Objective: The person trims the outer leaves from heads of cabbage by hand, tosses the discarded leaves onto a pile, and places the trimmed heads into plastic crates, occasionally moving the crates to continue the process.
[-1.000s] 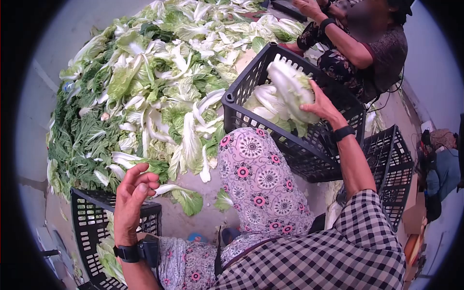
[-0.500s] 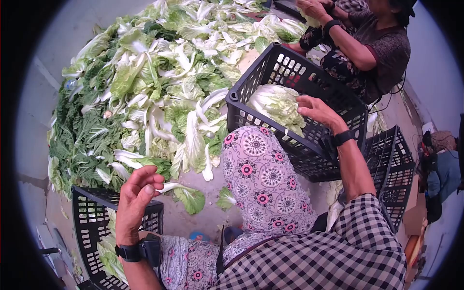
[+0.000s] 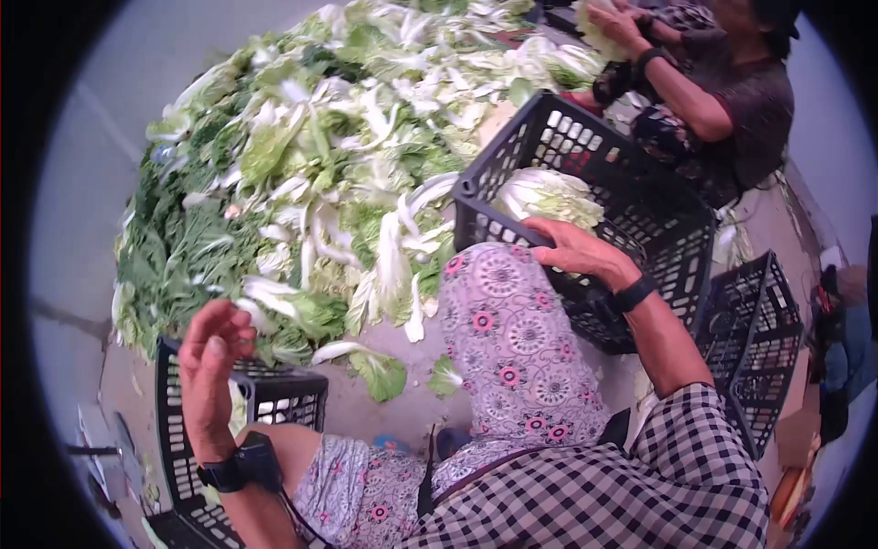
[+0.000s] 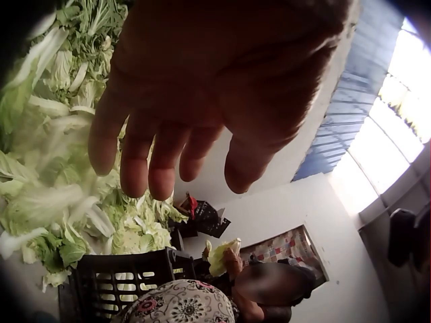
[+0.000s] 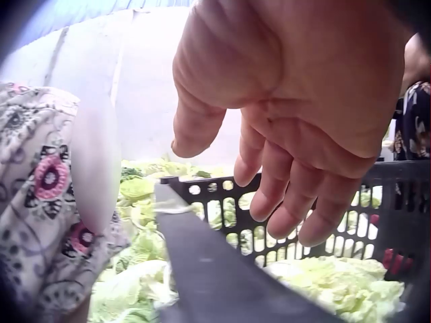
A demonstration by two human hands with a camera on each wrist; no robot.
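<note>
Over the near rim of a black plastic crate (image 3: pixel 594 142) hovers my right hand (image 3: pixel 585 249), fingers extended and holding nothing. Inside that crate lies a Chinese cabbage (image 3: pixel 551 196), pale and ruffled; the right wrist view shows its leafy end (image 5: pixel 343 286) below the fingers. My left hand (image 3: pixel 208 371) is raised above a second black crate (image 3: pixel 282 392) at the lower left, with fingers loosely bent and nothing in them. In the left wrist view the left palm and separated fingers fill the upper part.
A large heap of cabbage leaves (image 3: pixel 320 183) spreads across the floor ahead and left. My patterned knee (image 3: pixel 512 329) stands against the crate. More black crates (image 3: pixel 754 339) stand at the right. Another person (image 3: pixel 722 101) sits beyond the crate, holding a cabbage (image 3: pixel 599 32).
My right hand has put the cabbage down in the crate, let go and drawn back to the near rim. My left hand has shifted left, still holding nothing.
</note>
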